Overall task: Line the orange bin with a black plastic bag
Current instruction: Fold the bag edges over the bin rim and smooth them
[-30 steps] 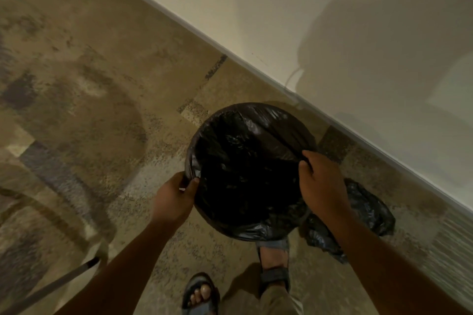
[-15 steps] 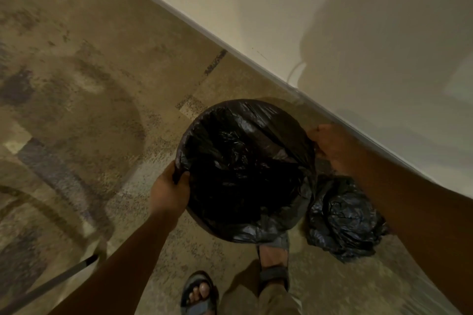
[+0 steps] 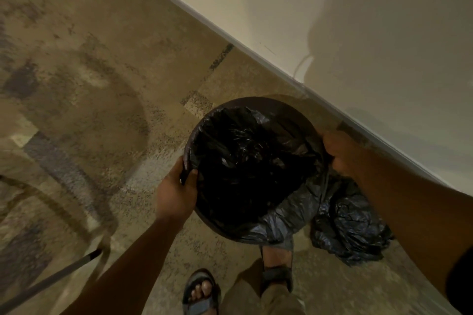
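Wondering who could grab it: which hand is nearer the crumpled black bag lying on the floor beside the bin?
Right. The right hand grips the bin's rim just above the crumpled bag; the left hand holds the opposite rim, across the bin from it.

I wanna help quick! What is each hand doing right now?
Left hand: closed, pinching the crinkly black plastic bag against the round bin's rim.
Right hand: closed on the bag's edge at the rim.
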`<action>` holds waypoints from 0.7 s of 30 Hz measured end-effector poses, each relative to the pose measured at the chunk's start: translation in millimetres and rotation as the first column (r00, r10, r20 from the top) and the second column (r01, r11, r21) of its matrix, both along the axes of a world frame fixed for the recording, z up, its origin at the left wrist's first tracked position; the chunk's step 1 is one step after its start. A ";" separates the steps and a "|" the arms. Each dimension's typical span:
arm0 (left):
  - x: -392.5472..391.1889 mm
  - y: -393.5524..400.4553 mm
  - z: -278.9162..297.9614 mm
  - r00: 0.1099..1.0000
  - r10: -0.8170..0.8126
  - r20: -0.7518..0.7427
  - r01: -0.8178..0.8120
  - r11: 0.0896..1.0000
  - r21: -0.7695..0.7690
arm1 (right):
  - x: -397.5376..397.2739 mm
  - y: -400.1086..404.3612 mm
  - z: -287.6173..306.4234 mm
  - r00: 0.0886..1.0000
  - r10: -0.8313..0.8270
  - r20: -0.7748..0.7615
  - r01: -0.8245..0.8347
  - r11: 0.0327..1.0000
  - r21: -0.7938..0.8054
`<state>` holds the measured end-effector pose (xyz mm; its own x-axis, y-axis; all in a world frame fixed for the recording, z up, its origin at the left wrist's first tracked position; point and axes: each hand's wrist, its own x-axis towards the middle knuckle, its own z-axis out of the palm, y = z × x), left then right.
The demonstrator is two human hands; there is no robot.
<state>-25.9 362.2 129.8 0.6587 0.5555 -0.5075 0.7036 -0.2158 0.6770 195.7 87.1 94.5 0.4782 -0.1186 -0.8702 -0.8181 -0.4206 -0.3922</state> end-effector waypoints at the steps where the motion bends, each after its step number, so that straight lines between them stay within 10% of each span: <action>1: -1.0 0.0 0.1 1.000 0.000 -0.001 0.000 1.000 0.003 | -0.4 -1.1 -1.6 1.000 -0.009 -0.027 0.009 1.000 0.021; 7: -1.1 0.3 0.1 1.000 -0.001 0.013 0.001 1.000 -0.026 | -3.5 -6.5 -2.8 0.993 -0.053 -0.107 0.060 0.996 0.061; 10: -2.6 -0.4 1.3 1.000 0.016 0.007 -0.016 0.999 -0.029 | -13.5 -8.5 -0.1 0.991 -0.030 0.127 0.038 0.997 -0.064; 13: -4.3 -5.6 2.9 0.998 0.059 -0.004 -0.059 0.998 -0.005 | -33.5 -5.5 25.6 0.664 0.173 0.727 0.027 0.967 -0.255; 15: -5.7 -9.2 3.5 0.995 0.099 0.001 -0.099 0.995 -0.032 | -49.5 8.7 48.1 0.461 0.228 0.857 -0.091 0.973 -0.210; 21: -10.3 -8.8 3.4 0.997 0.074 0.007 -0.074 0.997 -0.032 | -58.0 58.9 35.5 0.885 0.395 0.246 -0.435 0.890 0.138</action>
